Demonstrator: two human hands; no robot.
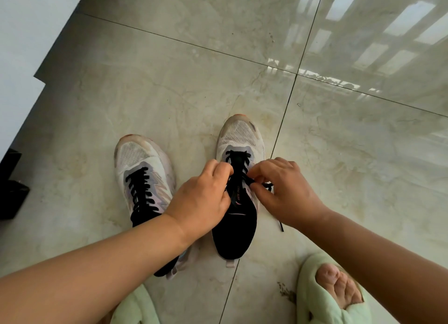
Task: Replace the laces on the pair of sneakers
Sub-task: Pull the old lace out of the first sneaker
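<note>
Two white mesh sneakers with black tongues stand side by side on the floor, toes pointing away from me. The left sneaker point(143, 163) is laced with a black lace up its eyelets. The right sneaker point(240, 139) has a black lace point(238, 159) threaded through its front eyelets. My left hand point(203, 197) curls over that shoe's left side and grips the lace there. My right hand point(283, 190) pinches the lace's other part at the right eyelets. A loose lace end point(280, 226) trails on the tile under my right wrist.
The floor is glossy beige marble tile point(169, 81) with dark grout lines. A white wall and a dark object point(11, 185) lie at the left edge. My feet in pale green slippers point(324, 297) are at the bottom, close behind the sneakers.
</note>
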